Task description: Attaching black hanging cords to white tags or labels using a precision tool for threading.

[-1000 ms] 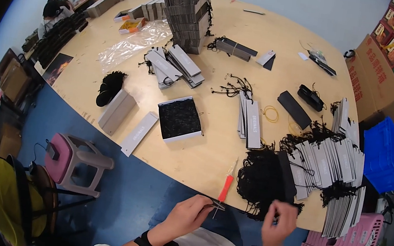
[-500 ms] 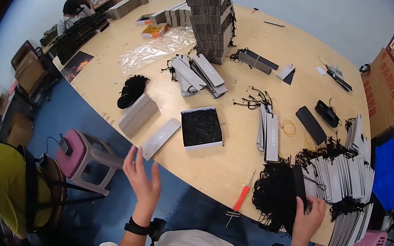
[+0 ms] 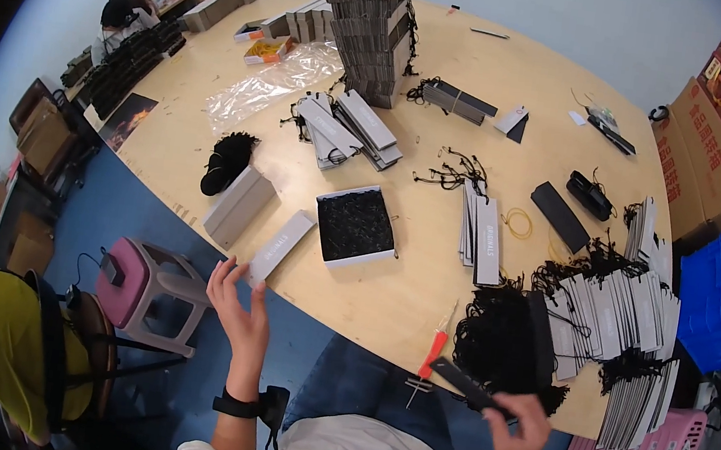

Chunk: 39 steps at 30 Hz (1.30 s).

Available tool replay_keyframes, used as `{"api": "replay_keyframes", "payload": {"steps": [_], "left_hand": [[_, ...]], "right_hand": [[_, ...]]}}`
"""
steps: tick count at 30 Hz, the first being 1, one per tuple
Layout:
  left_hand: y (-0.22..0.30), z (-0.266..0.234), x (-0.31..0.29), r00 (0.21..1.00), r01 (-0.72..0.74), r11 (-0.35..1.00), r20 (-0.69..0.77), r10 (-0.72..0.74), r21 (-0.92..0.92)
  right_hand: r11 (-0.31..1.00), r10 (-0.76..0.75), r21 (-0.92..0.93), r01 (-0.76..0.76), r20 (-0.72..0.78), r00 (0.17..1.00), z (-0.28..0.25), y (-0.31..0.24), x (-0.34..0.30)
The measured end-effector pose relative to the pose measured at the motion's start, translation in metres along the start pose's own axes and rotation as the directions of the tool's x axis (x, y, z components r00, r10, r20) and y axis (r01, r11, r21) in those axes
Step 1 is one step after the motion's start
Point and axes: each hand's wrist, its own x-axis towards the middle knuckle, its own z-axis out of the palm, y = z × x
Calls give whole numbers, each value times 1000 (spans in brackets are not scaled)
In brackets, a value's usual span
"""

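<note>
My right hand (image 3: 521, 434) grips one end of a long black hang tag (image 3: 468, 387) over the front edge of the table. Just beyond it lies a heap of black cords (image 3: 499, 333), with more black tags beside them. My left hand (image 3: 241, 317) holds nothing, its fingers apart near the table edge. Close to those fingertips lies a grey tag (image 3: 281, 247), beside a stack of grey tags (image 3: 241, 206). An open white box (image 3: 364, 264) with small black pieces inside stands between my hands, farther back. A red-handled tool (image 3: 433, 355) lies left of the cords.
Corded grey tags (image 3: 608, 312) fan out at the right. A tall bundled stack (image 3: 366, 44) rises at the back, near clear plastic film (image 3: 274, 86). A pink-topped stool (image 3: 134, 282) stands left, a blue bin (image 3: 714, 303) right. Another person (image 3: 124, 16) sits far left.
My right hand has drawn a black tag out from the cord heap, down and to the left. My left hand has shifted slightly left and down. The view has moved a little.
</note>
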Motion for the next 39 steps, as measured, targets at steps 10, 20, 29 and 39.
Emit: {"api": "replay_keyframes", "payload": {"steps": [10, 20, 29, 39], "left_hand": [[29, -20, -7, 957, 110, 672, -103, -269, -733], [48, -48, -20, 952, 207, 457, 286, 110, -865], [104, -31, -58, 565, 279, 591, 628, 536, -756], [113, -19, -71, 513, 216, 607, 618, 595, -764]], "right_hand": [[983, 24, 173, -54, 171, 985, 36, 39, -59], [989, 64, 123, -85, 168, 984, 58, 44, -63], [980, -24, -191, 62, 194, 981, 76, 46, -48], [951, -229, -154, 269, 238, 944, 56, 26, -43]]}}
